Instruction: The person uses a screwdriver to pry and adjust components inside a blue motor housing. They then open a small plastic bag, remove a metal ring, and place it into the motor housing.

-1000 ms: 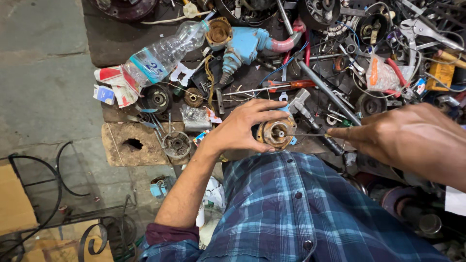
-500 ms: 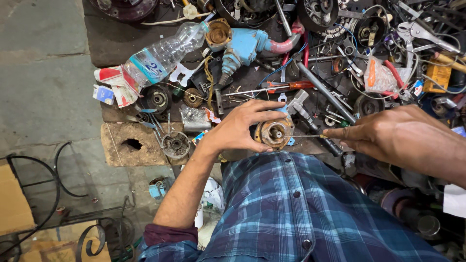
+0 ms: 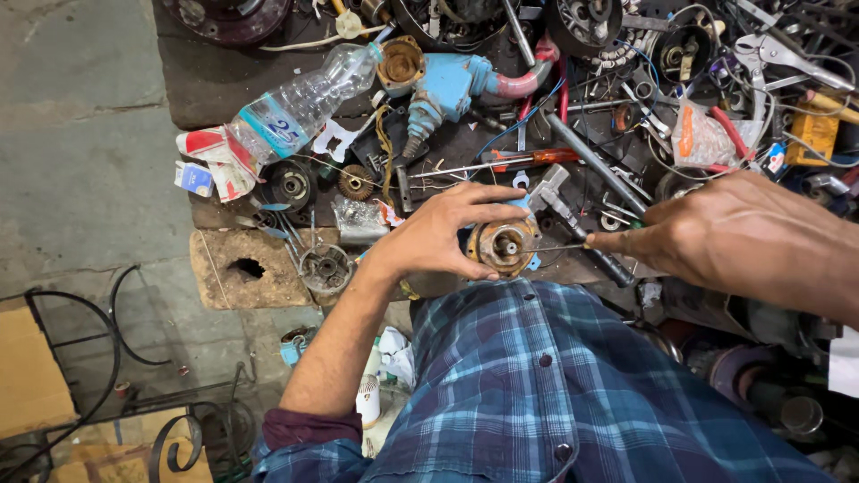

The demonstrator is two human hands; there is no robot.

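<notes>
My left hand (image 3: 445, 234) wraps around a round, rusty motor part (image 3: 504, 246) with a shaft hole at its centre, holding it over my lap at the bench edge. My right hand (image 3: 725, 234) pinches a thin screwdriver (image 3: 562, 247) whose metal tip reaches the right side of the rusty part. My blue plaid shirt (image 3: 555, 385) fills the lower middle of the head view.
The dark bench (image 3: 224, 85) is crowded with tools and parts: a clear plastic bottle (image 3: 300, 103), a blue pump body (image 3: 447, 85), a red-handled screwdriver (image 3: 528, 159), gears (image 3: 355, 182), wires and a yellow box (image 3: 812, 134). A broken concrete slab (image 3: 246, 268) lies at the left.
My right hand has slid a little left, bringing the screwdriver tip closer to the rusty part. My left hand keeps its grip in the same place.
</notes>
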